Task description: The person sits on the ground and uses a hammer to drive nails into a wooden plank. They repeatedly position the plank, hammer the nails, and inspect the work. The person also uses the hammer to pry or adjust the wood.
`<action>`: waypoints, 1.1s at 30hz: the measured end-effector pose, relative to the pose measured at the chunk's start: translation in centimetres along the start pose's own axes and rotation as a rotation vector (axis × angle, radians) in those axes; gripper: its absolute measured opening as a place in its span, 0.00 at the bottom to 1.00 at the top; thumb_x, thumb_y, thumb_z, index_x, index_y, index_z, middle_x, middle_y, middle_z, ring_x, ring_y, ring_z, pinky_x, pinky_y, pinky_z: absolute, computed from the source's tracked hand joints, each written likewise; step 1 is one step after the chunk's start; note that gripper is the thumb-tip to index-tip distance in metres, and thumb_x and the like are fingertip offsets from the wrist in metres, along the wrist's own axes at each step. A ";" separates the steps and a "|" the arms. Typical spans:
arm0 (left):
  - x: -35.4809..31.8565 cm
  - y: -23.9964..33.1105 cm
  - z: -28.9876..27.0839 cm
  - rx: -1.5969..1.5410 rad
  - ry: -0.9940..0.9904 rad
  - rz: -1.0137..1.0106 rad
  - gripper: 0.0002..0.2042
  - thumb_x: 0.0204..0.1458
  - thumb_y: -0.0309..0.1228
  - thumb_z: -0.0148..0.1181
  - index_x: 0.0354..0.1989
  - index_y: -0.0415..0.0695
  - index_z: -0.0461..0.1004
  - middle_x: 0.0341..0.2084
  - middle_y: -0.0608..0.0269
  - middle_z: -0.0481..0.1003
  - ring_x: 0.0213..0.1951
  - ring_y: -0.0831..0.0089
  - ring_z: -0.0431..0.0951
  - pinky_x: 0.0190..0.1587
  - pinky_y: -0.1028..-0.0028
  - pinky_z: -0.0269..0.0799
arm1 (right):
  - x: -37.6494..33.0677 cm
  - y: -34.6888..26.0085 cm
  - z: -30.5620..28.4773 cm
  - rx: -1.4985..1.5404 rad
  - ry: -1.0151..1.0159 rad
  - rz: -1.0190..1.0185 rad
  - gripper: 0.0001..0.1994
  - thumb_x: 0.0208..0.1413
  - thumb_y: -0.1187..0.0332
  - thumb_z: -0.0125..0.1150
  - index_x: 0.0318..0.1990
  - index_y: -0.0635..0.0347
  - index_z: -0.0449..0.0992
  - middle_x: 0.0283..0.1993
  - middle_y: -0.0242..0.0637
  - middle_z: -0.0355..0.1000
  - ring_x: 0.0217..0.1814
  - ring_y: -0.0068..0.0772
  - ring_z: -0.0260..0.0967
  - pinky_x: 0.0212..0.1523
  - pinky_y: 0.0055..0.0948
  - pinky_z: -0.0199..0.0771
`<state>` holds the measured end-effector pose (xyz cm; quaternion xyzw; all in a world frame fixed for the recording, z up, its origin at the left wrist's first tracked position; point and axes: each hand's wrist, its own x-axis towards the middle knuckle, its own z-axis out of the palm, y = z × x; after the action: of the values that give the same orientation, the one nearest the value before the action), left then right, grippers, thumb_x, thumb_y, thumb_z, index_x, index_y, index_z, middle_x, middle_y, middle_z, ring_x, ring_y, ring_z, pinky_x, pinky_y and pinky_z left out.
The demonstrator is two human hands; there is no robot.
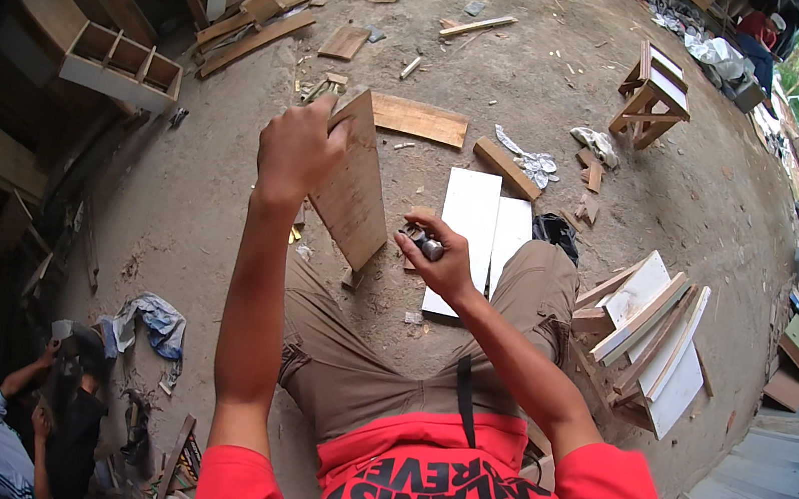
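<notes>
My left hand [301,151] is closed over the upper end of a brown wooden board [354,193], which stands tilted on its edge in front of me. In my right hand [452,269], the fingers wrap round a small tool with dark and silver metal parts [430,249]; its exact kind is partly hidden by the fingers. That hand is just right of the board's lower part, apart from it. White panels [469,218] lie on the ground beyond and beside my right hand, close to my right knee.
A small wooden stool [654,96] stands far right. Stacked boards [646,333] lie right of my knee. A wooden block [507,168], a flat plank [422,120] and scraps litter the dirt floor. A compartmented box [122,70] is at left. Other people [17,436] sit lower left and far right.
</notes>
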<state>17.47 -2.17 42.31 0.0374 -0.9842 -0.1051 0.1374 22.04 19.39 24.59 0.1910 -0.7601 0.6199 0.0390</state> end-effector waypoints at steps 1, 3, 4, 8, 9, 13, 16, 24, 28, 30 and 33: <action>0.4 0.4 0.0 0.013 -0.023 -0.006 0.18 0.56 0.42 0.60 0.50 0.44 0.78 0.33 0.44 0.81 0.40 0.47 0.83 0.44 0.54 0.78 | 0.5 -0.7 0.0 0.018 0.030 -0.013 0.18 0.56 0.64 0.71 0.51 0.63 0.78 0.41 0.43 0.81 0.43 0.28 0.79 0.44 0.27 0.78; 0.6 1.1 0.2 0.014 -0.042 0.002 0.18 0.56 0.42 0.60 0.50 0.45 0.78 0.34 0.46 0.82 0.40 0.48 0.83 0.44 0.54 0.79 | 1.5 -1.8 0.1 0.074 0.069 -0.044 0.20 0.56 0.64 0.71 0.53 0.63 0.76 0.43 0.44 0.80 0.44 0.29 0.78 0.46 0.28 0.77; 0.4 1.1 0.1 0.013 -0.028 -0.003 0.18 0.56 0.42 0.59 0.50 0.46 0.78 0.34 0.46 0.82 0.40 0.48 0.83 0.44 0.54 0.79 | 1.8 -2.7 0.1 0.099 0.042 -0.043 0.20 0.58 0.66 0.67 0.56 0.63 0.74 0.45 0.44 0.79 0.45 0.31 0.77 0.48 0.30 0.76; -0.1 1.1 0.1 -0.004 -0.008 0.005 0.17 0.56 0.42 0.59 0.50 0.46 0.78 0.34 0.46 0.82 0.39 0.48 0.83 0.44 0.53 0.79 | 3.0 -3.6 1.0 0.193 0.160 -0.164 0.21 0.59 0.68 0.60 0.59 0.64 0.71 0.47 0.47 0.77 0.50 0.36 0.75 0.56 0.34 0.72; 0.1 1.1 0.0 -0.006 0.000 0.010 0.17 0.56 0.42 0.59 0.50 0.46 0.78 0.34 0.46 0.82 0.39 0.48 0.83 0.44 0.53 0.79 | 2.9 -3.0 1.4 0.195 0.157 -0.139 0.21 0.59 0.68 0.59 0.59 0.65 0.70 0.49 0.48 0.76 0.51 0.37 0.75 0.56 0.35 0.72; 0.4 0.5 0.2 -0.024 -0.011 -0.042 0.18 0.53 0.41 0.61 0.50 0.46 0.79 0.33 0.44 0.81 0.40 0.46 0.82 0.43 0.54 0.77 | 0.5 0.1 2.9 0.064 0.132 -0.037 0.22 0.59 0.70 0.56 0.60 0.67 0.69 0.52 0.51 0.74 0.53 0.40 0.74 0.55 0.35 0.73; 0.8 0.5 0.1 -0.038 -0.006 -0.041 0.19 0.53 0.41 0.61 0.50 0.46 0.79 0.33 0.44 0.81 0.40 0.46 0.82 0.43 0.55 0.77 | -1.8 3.0 4.0 0.041 0.117 0.120 0.22 0.59 0.70 0.56 0.61 0.67 0.69 0.52 0.52 0.74 0.53 0.41 0.74 0.55 0.36 0.74; 1.0 -0.7 0.9 -0.019 0.040 -0.021 0.19 0.55 0.42 0.59 0.51 0.46 0.78 0.35 0.46 0.82 0.41 0.48 0.83 0.46 0.54 0.78 | 0.5 -3.7 3.2 -0.120 0.112 -0.022 0.23 0.55 0.73 0.65 0.58 0.70 0.72 0.49 0.49 0.76 0.47 0.32 0.76 0.50 0.28 0.75; 1.3 -0.9 0.8 -0.002 0.024 -0.013 0.19 0.55 0.42 0.59 0.51 0.46 0.78 0.35 0.46 0.82 0.41 0.48 0.83 0.46 0.54 0.78 | -1.3 1.6 5.0 -0.169 -0.022 0.134 0.24 0.55 0.73 0.62 0.60 0.70 0.68 0.53 0.59 0.72 0.54 0.57 0.73 0.56 0.43 0.73; 1.8 -0.3 1.2 -0.015 0.034 0.002 0.19 0.55 0.42 0.59 0.51 0.46 0.78 0.35 0.46 0.82 0.41 0.48 0.83 0.46 0.54 0.78 | -3.5 6.9 5.4 -0.267 0.037 0.100 0.25 0.55 0.73 0.62 0.60 0.69 0.68 0.57 0.61 0.69 0.62 0.61 0.66 0.62 0.45 0.68; 2.0 0.0 0.7 -0.044 0.033 0.002 0.18 0.55 0.42 0.59 0.49 0.46 0.79 0.34 0.46 0.82 0.40 0.48 0.83 0.45 0.54 0.79 | -2.4 6.7 5.3 -0.295 0.037 0.009 0.25 0.54 0.73 0.62 0.60 0.67 0.68 0.58 0.61 0.69 0.63 0.60 0.66 0.64 0.44 0.67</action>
<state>15.30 -2.23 42.16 0.0350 -0.9793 -0.1259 0.1544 22.92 15.92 16.45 0.1681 -0.8430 0.5049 0.0780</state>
